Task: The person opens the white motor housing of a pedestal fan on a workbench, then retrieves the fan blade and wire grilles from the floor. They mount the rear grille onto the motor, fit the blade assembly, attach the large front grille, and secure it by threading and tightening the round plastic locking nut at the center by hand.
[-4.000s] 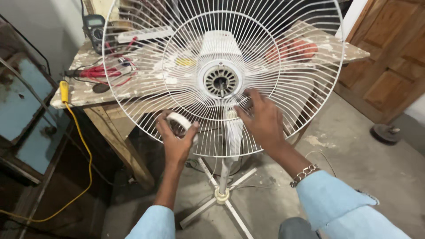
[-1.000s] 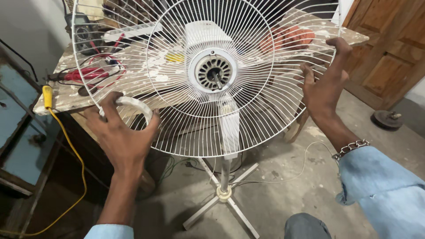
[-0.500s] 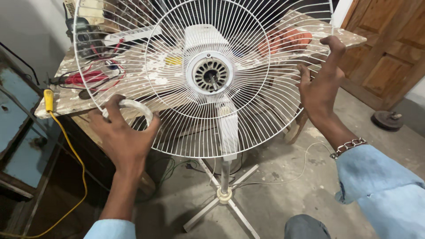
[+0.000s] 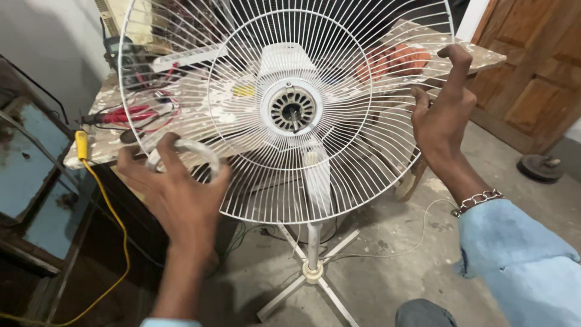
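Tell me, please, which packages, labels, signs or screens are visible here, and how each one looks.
Meter: dark handheld box at the back left corner of the workbench, behind the fan guard; its screen is too hidden to describe.
Packages, labels, signs: none visible.

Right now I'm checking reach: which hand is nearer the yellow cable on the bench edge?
Left. The left hand, holding a white ring at the fan guard's lower left, is just right of the yellow cable. The right hand is at the guard's far right rim.
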A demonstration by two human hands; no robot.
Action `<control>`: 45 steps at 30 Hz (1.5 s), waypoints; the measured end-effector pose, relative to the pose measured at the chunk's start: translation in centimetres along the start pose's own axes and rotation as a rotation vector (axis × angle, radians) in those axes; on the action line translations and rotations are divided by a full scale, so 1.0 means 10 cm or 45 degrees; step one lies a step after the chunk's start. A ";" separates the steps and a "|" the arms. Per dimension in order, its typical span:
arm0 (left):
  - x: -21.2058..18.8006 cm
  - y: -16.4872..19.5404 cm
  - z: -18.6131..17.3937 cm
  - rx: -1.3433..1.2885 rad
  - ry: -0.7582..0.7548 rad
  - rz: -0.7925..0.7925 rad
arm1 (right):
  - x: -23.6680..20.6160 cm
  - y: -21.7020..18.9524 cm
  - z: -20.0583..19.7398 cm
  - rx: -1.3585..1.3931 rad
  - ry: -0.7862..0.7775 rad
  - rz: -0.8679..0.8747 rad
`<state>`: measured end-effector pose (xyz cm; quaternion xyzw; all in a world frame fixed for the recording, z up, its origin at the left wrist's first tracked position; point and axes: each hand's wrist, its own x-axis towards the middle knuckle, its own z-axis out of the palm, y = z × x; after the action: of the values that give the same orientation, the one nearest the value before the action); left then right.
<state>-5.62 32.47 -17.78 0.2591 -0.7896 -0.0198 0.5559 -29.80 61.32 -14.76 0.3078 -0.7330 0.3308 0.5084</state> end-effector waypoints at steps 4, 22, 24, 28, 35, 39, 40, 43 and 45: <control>-0.06 0.63 -0.08 -0.391 -0.490 0.147 | 0.00 0.02 0.01 0.007 0.026 0.005; -0.15 1.08 0.45 -0.709 -0.527 0.487 | -0.09 0.07 0.12 0.033 0.020 0.189; -0.15 1.11 0.46 -0.714 -0.599 0.417 | -0.14 0.02 0.08 0.001 -0.036 0.122; -0.17 1.10 0.47 -0.722 -0.577 0.427 | -0.35 -0.26 0.13 -0.492 -0.193 -0.091; -0.19 0.87 0.59 -0.892 -0.504 0.488 | -0.38 -0.69 0.64 -0.088 -0.522 -0.556; -0.24 0.85 0.59 -0.969 -0.405 0.519 | -0.23 -0.80 0.86 -0.258 -0.330 -0.633; -0.26 0.88 0.58 -0.937 -0.355 0.523 | -0.21 -0.81 0.90 -0.415 -0.270 -0.638; -0.33 1.01 0.55 -0.849 -0.223 0.519 | -0.19 -0.77 0.97 -0.429 -0.104 -0.667; -0.34 1.09 0.52 -0.810 -0.162 0.497 | -0.18 -0.72 0.98 -0.304 -0.099 -0.660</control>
<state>-13.64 41.97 -19.22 -0.0836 -0.8113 -0.1739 0.5518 -28.95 49.42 -17.84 0.4355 -0.6826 0.0891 0.5800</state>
